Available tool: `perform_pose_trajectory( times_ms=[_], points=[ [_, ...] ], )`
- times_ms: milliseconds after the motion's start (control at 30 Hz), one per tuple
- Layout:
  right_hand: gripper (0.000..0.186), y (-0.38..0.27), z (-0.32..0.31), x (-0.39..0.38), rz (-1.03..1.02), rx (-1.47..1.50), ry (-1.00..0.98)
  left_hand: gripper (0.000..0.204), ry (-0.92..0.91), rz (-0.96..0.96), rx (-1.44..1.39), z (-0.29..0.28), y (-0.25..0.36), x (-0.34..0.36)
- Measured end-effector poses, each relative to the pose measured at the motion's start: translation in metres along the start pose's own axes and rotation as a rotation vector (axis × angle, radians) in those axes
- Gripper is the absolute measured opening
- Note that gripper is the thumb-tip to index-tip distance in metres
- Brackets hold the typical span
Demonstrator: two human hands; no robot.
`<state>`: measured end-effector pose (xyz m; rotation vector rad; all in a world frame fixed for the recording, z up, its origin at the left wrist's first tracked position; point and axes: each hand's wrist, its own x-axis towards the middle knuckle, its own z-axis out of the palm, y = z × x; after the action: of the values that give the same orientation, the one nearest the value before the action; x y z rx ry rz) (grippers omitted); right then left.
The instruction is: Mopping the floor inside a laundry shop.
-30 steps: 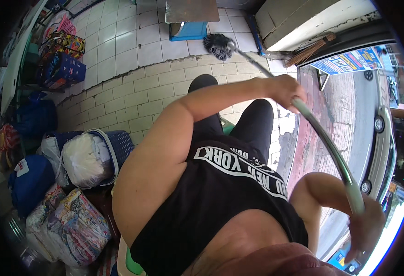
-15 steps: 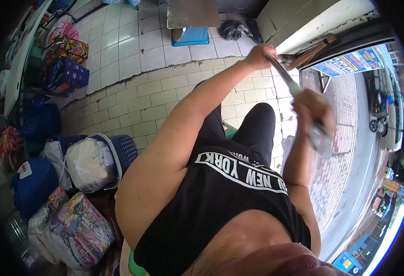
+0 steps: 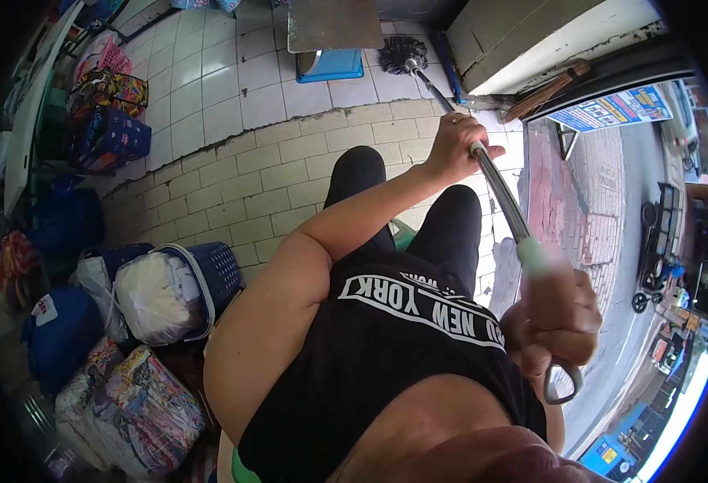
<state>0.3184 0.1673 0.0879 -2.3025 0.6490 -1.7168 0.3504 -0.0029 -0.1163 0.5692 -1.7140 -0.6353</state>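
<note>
Both my hands hold a long-handled string mop. Its metal pole (image 3: 502, 191) slants from the far middle of the head view down to the right. My left hand (image 3: 457, 146) is wrapped round the middle of the pole, with a ring on one finger. Lower down, my right hand (image 3: 563, 322) is closed round the pale-green grip near the top end, blurred in part. A grey hanging loop (image 3: 563, 381) sticks out below that hand. At the far end, the dark grey strands of the mop head (image 3: 402, 55) lie on the white tiles.
A blue bin (image 3: 330, 66) stands under a small table (image 3: 335, 26) beside the mop head. A stick broom (image 3: 547, 90) leans by the wall at right. Left of me are a laundry basket (image 3: 223, 274) and stuffed plastic bags (image 3: 144, 410). The street lies right.
Both hands have come nearer my body with the pole, the right one farthest. More of the lower pole shows past my left hand, and the mop head sits slightly farther left.
</note>
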Motion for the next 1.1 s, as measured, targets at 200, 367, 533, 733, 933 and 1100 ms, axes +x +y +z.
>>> perform_pose_trajectory(
  times_ms=[200, 367, 533, 733, 933, 1100],
  points=[
    [0.025, 0.060, 0.036, -0.018, 0.209, -0.325, -0.087, 0.035, -0.066, -0.008, -0.111, 0.019, -0.109, 0.012],
    [0.023, 0.137, 0.106, -0.058, 0.195, -0.067, -0.397, 0.035, -0.185, -0.018, -0.012, -0.029, -0.206, -0.006],
    [0.028, 0.106, 0.076, -0.057, 0.175, -0.113, -0.239, 0.036, -0.153, -0.030, -0.103, 0.001, -0.150, -0.015],
    [0.025, 0.157, 0.091, -0.052, 0.238, -0.139, -0.252, 0.039, -0.231, -0.158, -0.036, -0.015, -0.209, 0.016],
    [0.026, 0.128, 0.065, -0.066, 0.270, -0.191, -0.256, 0.034, -0.282, -0.080, -0.073, 0.005, -0.173, 0.003],
    [0.025, 0.102, 0.054, -0.053, 0.197, -0.121, -0.300, 0.027, -0.049, -0.168, -0.070, 0.012, -0.157, -0.019]
  ],
)
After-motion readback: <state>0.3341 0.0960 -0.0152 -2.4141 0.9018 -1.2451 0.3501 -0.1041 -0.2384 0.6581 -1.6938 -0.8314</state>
